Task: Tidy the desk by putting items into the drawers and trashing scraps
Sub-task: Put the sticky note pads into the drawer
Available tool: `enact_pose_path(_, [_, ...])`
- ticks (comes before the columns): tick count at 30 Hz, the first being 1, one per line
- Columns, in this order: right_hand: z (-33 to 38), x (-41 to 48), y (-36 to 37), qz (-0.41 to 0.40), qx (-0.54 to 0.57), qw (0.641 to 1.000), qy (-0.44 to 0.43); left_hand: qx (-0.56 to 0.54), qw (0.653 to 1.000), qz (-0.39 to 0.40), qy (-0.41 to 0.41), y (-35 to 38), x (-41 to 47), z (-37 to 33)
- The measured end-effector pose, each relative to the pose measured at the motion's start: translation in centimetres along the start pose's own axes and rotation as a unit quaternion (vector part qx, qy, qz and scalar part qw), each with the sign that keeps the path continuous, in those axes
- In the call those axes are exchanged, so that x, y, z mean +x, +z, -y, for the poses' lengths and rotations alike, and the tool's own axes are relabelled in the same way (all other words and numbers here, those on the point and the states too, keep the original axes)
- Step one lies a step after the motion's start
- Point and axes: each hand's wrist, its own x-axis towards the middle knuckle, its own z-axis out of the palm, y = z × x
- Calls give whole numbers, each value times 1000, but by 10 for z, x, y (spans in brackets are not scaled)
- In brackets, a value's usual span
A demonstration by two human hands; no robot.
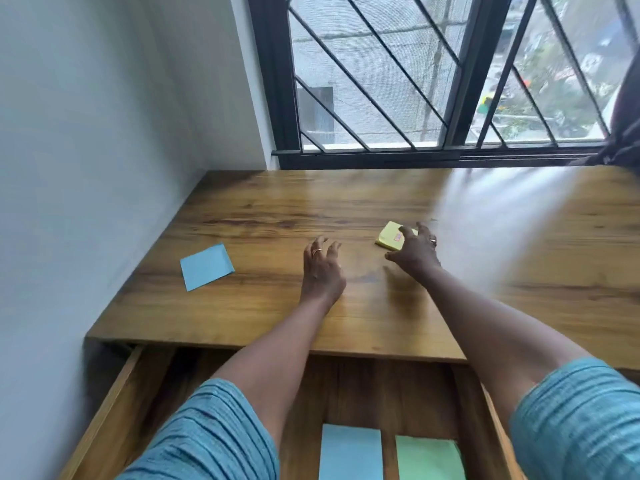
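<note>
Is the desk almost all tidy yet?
Partly. A blue pad and a green pad already lie in the open drawer. The right hand reaches over the yellow sticky pad, not yet gripping it. That pad and the blue sticky note on the desk are still out.

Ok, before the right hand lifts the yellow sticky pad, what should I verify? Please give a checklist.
1. Drawer open: ok.
2. Bare room beside blue pad and green pad: ok.
3. Right hand gripping yellow sticky pad: not ok, fingers spread.
4. Left hand free: ok.
5. Blue sticky note put away: not ok, lies on desk.
</note>
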Motion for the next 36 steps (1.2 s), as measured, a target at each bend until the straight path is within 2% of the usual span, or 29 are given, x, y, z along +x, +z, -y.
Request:
enact_pose_path(4, [2,24,4,39,-68,997,21,4,1000,0,-7,0,6,22])
enact_pose_path(7, [3,31,7,77,-39,995,52,20,999,-10,-38,-6,6,43])
enact_pose_path(13, [29,6,19,41,30,996,71,38,994,-57,-86,-30,0,81])
enact_pose_path(17, [60,-34,36,19,108,994,-13,80,983,-70,-149,-58,4,112])
enact_pose_path(20, [83,-65,54,10,149,987,-58,109,954,-38,-276,-81,14,144])
enact_pose_path(23, [99,-82,77,8,191,979,-67,40,904,-5,-425,-101,25,169])
enact_pose_path(25, [104,-89,89,27,198,977,-69,38,869,50,-491,-109,33,181])
enact_pose_path(27, [106,-95,96,34,203,976,-77,83,852,112,-505,-106,42,189])
enact_pose_path(31, [103,-97,98,35,214,974,-66,140,857,174,-464,-109,49,183])
enact_pose_path(33, [103,-100,96,30,211,975,-66,107,864,170,-461,-114,48,179])
enact_pose_path(36, [99,-112,96,37,205,975,-75,5,853,171,-493,-114,38,181])
